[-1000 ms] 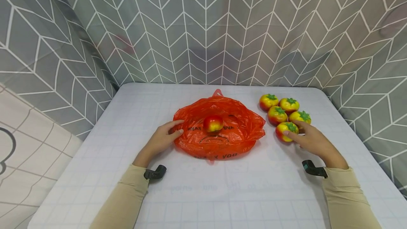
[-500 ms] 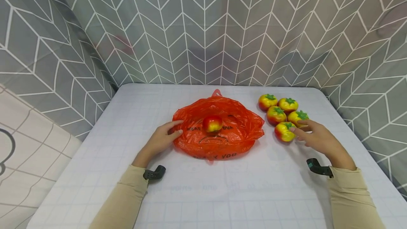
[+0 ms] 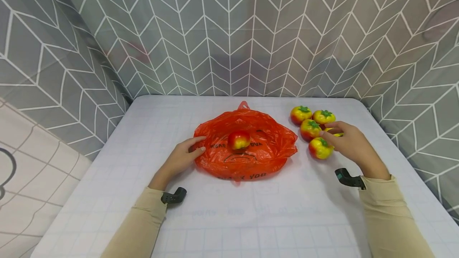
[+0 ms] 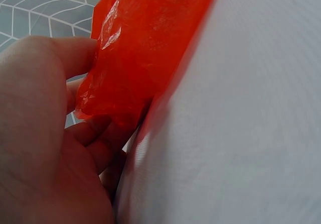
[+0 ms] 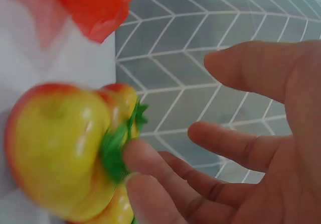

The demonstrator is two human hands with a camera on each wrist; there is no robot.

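My left hand (image 3: 179, 158) holds the left rim of a red plastic bag (image 3: 244, 166), which lies spread open on the table. In the left wrist view the bag's edge (image 4: 145, 43) sits between the thumb and fingers. A red-yellow fruit (image 3: 239, 140) rests inside the bag. To the right, my right hand (image 3: 353, 142) hovers over a cluster of persimmon-like fruits with green leafy tops, fingers spread and nothing held. The nearest persimmon (image 3: 320, 148) lies just below its thumb; another is partly hidden under the fingers. Fingertips overlap a green top (image 5: 116, 151) in the right wrist view.
Further back in the cluster sit more persimmons, one (image 3: 301, 115) at the rear left and one (image 3: 323, 117) beside it. A white gridded cloth covers the table (image 3: 229, 226). Grey chevron-patterned curtain (image 3: 229, 35) rises behind the table and at both sides.
My right hand first drew right, off the front persimmon, then moved left and back over the persimmon behind it. My left hand keeps its place at the bag's rim.
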